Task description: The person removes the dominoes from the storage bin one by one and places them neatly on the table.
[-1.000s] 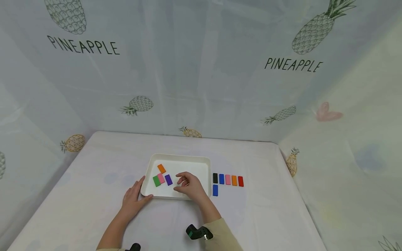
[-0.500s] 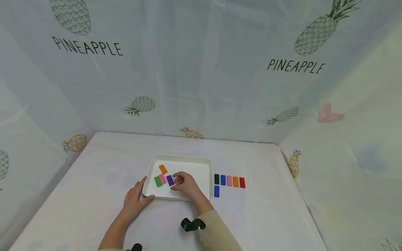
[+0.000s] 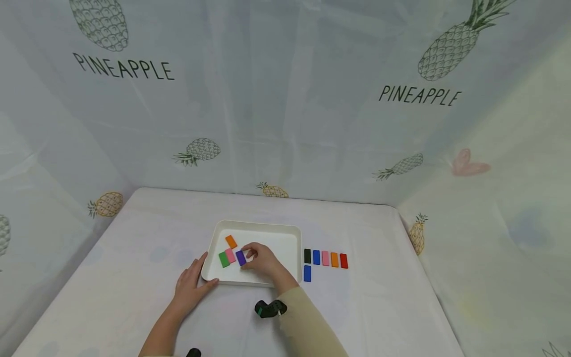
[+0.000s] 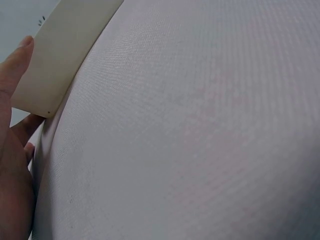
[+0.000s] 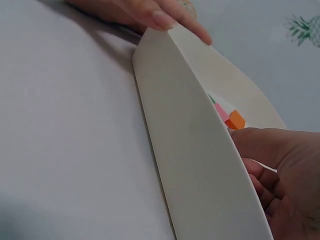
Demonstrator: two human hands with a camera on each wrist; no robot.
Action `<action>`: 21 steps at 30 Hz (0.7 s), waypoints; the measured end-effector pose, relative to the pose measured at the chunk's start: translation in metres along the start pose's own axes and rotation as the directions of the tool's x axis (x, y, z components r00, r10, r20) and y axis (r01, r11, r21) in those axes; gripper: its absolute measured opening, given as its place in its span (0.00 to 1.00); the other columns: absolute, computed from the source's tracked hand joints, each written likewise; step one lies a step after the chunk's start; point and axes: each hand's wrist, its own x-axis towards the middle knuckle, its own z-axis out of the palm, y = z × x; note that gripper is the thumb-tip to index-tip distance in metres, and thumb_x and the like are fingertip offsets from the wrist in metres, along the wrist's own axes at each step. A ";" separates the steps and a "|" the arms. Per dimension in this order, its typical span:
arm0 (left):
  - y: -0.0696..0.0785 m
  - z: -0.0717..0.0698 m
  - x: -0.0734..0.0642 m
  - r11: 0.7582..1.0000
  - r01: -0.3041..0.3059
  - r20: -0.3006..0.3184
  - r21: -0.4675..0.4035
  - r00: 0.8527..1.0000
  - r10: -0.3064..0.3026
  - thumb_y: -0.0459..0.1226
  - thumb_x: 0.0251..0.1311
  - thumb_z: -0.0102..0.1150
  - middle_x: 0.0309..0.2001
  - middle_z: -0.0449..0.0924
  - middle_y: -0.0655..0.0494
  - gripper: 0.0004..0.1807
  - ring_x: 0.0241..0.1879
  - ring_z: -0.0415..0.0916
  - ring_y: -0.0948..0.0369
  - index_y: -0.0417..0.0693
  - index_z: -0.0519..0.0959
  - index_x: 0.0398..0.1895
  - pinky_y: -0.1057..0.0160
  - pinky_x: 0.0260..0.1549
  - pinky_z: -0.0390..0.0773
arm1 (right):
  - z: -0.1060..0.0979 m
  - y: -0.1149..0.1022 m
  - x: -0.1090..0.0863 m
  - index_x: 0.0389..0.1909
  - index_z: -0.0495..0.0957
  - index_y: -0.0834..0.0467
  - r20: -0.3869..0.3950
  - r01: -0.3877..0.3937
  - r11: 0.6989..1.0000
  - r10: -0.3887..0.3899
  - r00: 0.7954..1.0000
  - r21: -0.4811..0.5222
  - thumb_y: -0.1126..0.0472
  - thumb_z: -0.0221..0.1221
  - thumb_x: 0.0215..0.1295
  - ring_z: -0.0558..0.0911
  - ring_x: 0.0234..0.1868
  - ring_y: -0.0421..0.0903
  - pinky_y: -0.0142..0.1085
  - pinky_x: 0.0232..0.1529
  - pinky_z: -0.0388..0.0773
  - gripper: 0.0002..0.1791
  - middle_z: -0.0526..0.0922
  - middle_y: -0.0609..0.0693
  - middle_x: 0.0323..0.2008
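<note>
A white tray (image 3: 276,229) sits on the table, holding a purple block (image 3: 241,257), a green block (image 3: 224,259), a pink block (image 3: 230,255) and an orange block (image 3: 231,241). My left hand (image 3: 189,288) rests against the tray's near left corner, fingers along the left side and thumb at the front rim. Inside the tray, my right hand (image 3: 263,260) has thumb and index finger at the two ends of the purple block; whether they pinch it cannot be told. In the right wrist view, the tray wall hides that block and the fingertips.
Right of the tray, a row on the table holds a black block (image 3: 307,256), a blue block (image 3: 316,257), another pink block (image 3: 325,258), another orange block (image 3: 334,259) and a red block (image 3: 344,261). A second blue block (image 3: 307,273) lies below the black one.
My right hand has moved left across the tray until its fingertips flank the purple block. The blocks and my left hand stay where they were.
</note>
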 end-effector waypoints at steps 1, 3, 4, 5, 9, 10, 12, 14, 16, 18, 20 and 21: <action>0.000 0.000 0.000 1.000 0.000 0.001 -0.001 1.000 0.000 0.53 0.57 0.65 0.73 0.51 0.33 0.48 0.72 0.40 0.36 0.44 0.53 0.75 0.34 0.67 0.38 | -0.001 0.000 0.001 0.48 0.81 0.53 0.006 0.006 1.000 -0.006 1.000 -0.012 0.64 0.74 0.49 0.70 0.29 0.40 0.31 0.30 0.68 0.23 0.75 0.43 0.30; 0.000 0.000 0.000 1.000 -0.001 0.004 -0.003 1.000 0.001 0.53 0.57 0.65 0.73 0.50 0.33 0.48 0.72 0.40 0.37 0.44 0.53 0.75 0.34 0.67 0.38 | -0.001 0.000 0.002 0.48 0.81 0.54 0.013 0.014 1.000 -0.014 1.000 -0.025 0.64 0.74 0.49 0.69 0.29 0.39 0.31 0.30 0.68 0.23 0.75 0.43 0.29; 0.000 0.000 0.000 1.000 -0.003 0.004 -0.003 1.000 0.003 0.53 0.57 0.65 0.73 0.50 0.33 0.48 0.72 0.40 0.36 0.44 0.53 0.75 0.34 0.67 0.38 | -0.002 0.001 0.003 0.48 0.80 0.54 0.014 0.023 0.999 -0.023 1.000 -0.032 0.65 0.74 0.49 0.69 0.29 0.39 0.31 0.30 0.68 0.23 0.75 0.43 0.29; 0.000 -0.001 0.001 1.000 -0.004 0.004 -0.004 1.000 0.004 0.53 0.57 0.65 0.73 0.51 0.33 0.48 0.72 0.40 0.36 0.44 0.53 0.75 0.34 0.67 0.38 | -0.002 0.001 0.003 0.49 0.80 0.54 0.016 0.025 0.999 -0.024 1.000 -0.043 0.64 0.75 0.49 0.69 0.28 0.39 0.30 0.31 0.68 0.24 0.75 0.43 0.29; 0.000 -0.001 0.001 1.000 -0.010 0.002 -0.007 1.000 0.010 0.52 0.57 0.65 0.72 0.51 0.32 0.48 0.72 0.41 0.36 0.43 0.54 0.75 0.34 0.67 0.38 | 0.001 0.004 0.006 0.48 0.81 0.54 0.004 0.031 0.997 -0.031 1.000 -0.077 0.63 0.75 0.48 0.69 0.27 0.38 0.30 0.31 0.68 0.24 0.74 0.42 0.27; 0.000 -0.001 0.001 1.000 -0.009 0.002 -0.006 1.000 0.009 0.52 0.57 0.65 0.72 0.51 0.32 0.48 0.72 0.41 0.36 0.43 0.54 0.75 0.34 0.67 0.38 | 0.002 0.004 0.007 0.49 0.81 0.53 0.000 0.024 0.996 -0.025 1.000 -0.088 0.62 0.76 0.48 0.69 0.27 0.38 0.30 0.31 0.68 0.25 0.74 0.42 0.27; -0.002 -0.001 0.002 1.000 -0.007 0.003 -0.002 1.000 0.007 0.52 0.57 0.65 0.72 0.51 0.32 0.48 0.72 0.41 0.36 0.43 0.53 0.75 0.34 0.67 0.38 | 0.004 0.005 0.008 0.48 0.81 0.52 -0.011 0.008 0.995 -0.010 1.000 -0.104 0.61 0.76 0.47 0.69 0.26 0.38 0.31 0.30 0.67 0.25 0.74 0.41 0.26; -0.003 0.000 0.002 1.000 -0.009 0.001 0.004 1.000 0.009 0.52 0.57 0.65 0.72 0.51 0.32 0.48 0.72 0.42 0.35 0.43 0.53 0.75 0.34 0.67 0.38 | 0.006 0.004 0.008 0.48 0.81 0.51 -0.024 -0.013 0.993 0.010 1.000 -0.121 0.60 0.76 0.46 0.69 0.25 0.38 0.31 0.29 0.66 0.25 0.73 0.41 0.25; -0.004 0.000 0.002 1.000 -0.006 0.001 0.008 1.000 0.006 0.52 0.57 0.65 0.72 0.51 0.32 0.48 0.72 0.41 0.36 0.43 0.53 0.75 0.34 0.67 0.38 | 0.007 0.002 0.008 0.48 0.81 0.50 -0.038 -0.031 0.989 0.026 0.999 -0.142 0.59 0.77 0.46 0.68 0.25 0.38 0.31 0.28 0.65 0.26 0.73 0.41 0.25; -0.003 0.000 0.002 1.000 -0.006 0.001 0.008 1.000 0.006 0.52 0.57 0.65 0.72 0.51 0.33 0.48 0.72 0.42 0.36 0.43 0.54 0.75 0.34 0.67 0.38 | 0.008 0.000 0.007 0.48 0.81 0.49 -0.052 -0.047 0.986 0.039 0.998 -0.160 0.58 0.77 0.45 0.68 0.24 0.38 0.31 0.27 0.64 0.26 0.73 0.41 0.24; -0.002 0.000 0.001 1.000 -0.001 0.004 0.008 1.000 0.001 0.52 0.57 0.65 0.73 0.51 0.33 0.48 0.72 0.41 0.36 0.43 0.54 0.75 0.34 0.67 0.38 | 0.008 -0.001 0.007 0.47 0.81 0.48 -0.062 -0.054 0.981 0.043 0.997 -0.188 0.57 0.78 0.44 0.68 0.23 0.38 0.30 0.26 0.63 0.26 0.73 0.40 0.24; -0.002 0.000 0.001 1.000 0.002 0.006 0.009 1.000 -0.003 0.53 0.57 0.65 0.73 0.51 0.33 0.49 0.72 0.41 0.36 0.43 0.53 0.75 0.34 0.67 0.38 | 0.008 -0.002 0.007 0.47 0.81 0.48 -0.063 -0.053 0.978 0.041 0.997 -0.201 0.57 0.78 0.44 0.67 0.23 0.38 0.30 0.26 0.63 0.26 0.72 0.40 0.23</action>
